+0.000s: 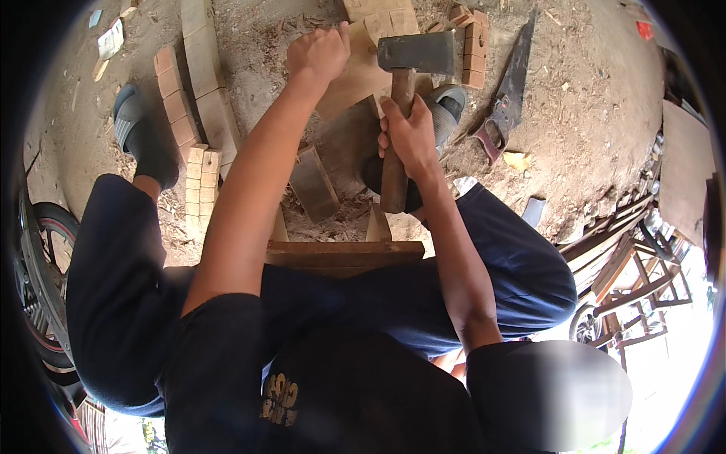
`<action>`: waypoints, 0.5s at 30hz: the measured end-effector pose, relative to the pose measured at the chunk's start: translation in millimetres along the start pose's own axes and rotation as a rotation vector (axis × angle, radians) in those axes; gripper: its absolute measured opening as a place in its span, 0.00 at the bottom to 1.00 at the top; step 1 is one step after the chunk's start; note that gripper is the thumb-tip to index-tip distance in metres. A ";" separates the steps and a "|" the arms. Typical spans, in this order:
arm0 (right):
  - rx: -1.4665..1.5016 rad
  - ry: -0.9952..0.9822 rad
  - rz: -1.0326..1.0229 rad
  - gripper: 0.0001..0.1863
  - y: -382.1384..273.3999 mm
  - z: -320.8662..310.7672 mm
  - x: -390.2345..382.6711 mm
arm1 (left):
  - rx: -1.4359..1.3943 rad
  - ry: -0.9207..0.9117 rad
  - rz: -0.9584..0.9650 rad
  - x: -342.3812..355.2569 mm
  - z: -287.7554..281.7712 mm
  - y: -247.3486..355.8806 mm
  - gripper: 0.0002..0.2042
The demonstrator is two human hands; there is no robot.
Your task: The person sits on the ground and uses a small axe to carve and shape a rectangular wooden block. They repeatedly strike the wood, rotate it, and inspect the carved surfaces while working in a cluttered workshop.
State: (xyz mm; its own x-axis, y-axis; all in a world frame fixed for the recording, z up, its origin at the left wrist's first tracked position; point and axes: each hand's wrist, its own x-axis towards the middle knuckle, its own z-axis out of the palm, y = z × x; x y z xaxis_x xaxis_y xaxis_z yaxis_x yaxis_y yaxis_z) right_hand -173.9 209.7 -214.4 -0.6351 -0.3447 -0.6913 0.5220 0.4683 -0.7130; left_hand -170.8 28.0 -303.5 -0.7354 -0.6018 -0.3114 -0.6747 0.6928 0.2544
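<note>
My right hand [412,138] is wrapped round the wooden handle of a hatchet [416,54]. The dark metal head points away from me, above the ground between my feet. Farther out and to the left, my left hand [319,54] is closed in a fist beside a wooden board [354,85]. Whatever its fingers hold, if anything, is hidden. A shorter wooden piece [314,185] lies nearer to me, below the board. I sit on a low wooden bench [344,253] with my knees apart.
A handsaw [510,98] lies on the dirt at right. Rows of small wooden blocks [200,189] and long planks [215,106] run along the left, with more blocks [475,53] at the far right. A motorbike wheel [53,280] stands left; stacked timber [612,242] is at right.
</note>
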 end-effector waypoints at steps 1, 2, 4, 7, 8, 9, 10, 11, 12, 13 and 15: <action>0.063 0.024 -0.045 0.11 0.5 0.7 -0.6 | -0.016 -0.001 0.003 -1.0 -1.1 0.4 0.31; 0.127 0.049 -0.090 0.12 1.1 1.6 -1.0 | -0.031 -0.001 0.006 -1.7 -2.2 1.0 0.31; 0.271 0.119 -0.146 0.14 -3.2 8.1 -2.6 | -0.028 -0.004 0.020 -2.1 -1.7 3.6 0.31; 0.181 0.085 -0.084 0.14 -3.1 6.5 4.5 | -0.028 0.035 0.026 -1.3 3.3 -0.3 0.31; 0.030 -0.049 0.016 0.15 -10.3 -5.4 5.6 | -0.029 0.056 0.025 -0.7 5.8 -1.6 0.31; -0.010 -0.043 -0.013 0.15 -10.7 -8.8 6.0 | -0.014 0.041 0.022 -0.8 4.2 -2.0 0.30; -0.051 -0.037 -0.042 0.16 -10.4 -10.9 6.5 | 0.002 0.026 0.018 -1.3 2.7 -2.6 0.30; -0.091 -0.032 -0.071 0.16 -9.4 -11.3 6.9 | 0.018 0.012 0.014 -1.1 1.1 -3.0 0.30; 0.029 0.046 -0.096 0.16 -6.8 -5.1 3.2 | 0.000 0.021 0.021 -1.6 1.1 -2.5 0.30; 0.106 0.068 -0.113 0.16 -7.1 2.3 2.6 | -0.018 0.031 0.028 -1.6 1.7 0.5 0.30; 0.261 0.114 -0.144 0.17 -10.5 14.4 -0.8 | -0.027 0.044 0.017 -2.1 8.0 -3.4 0.30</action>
State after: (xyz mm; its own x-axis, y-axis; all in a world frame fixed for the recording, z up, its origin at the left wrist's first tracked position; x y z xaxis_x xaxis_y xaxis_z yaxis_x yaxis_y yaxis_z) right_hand -170.7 193.3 -208.0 -0.7654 -0.2918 -0.5736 0.5407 0.1919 -0.8191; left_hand -166.5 30.1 -311.0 -0.7482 -0.6075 -0.2666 -0.6633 0.6925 0.2836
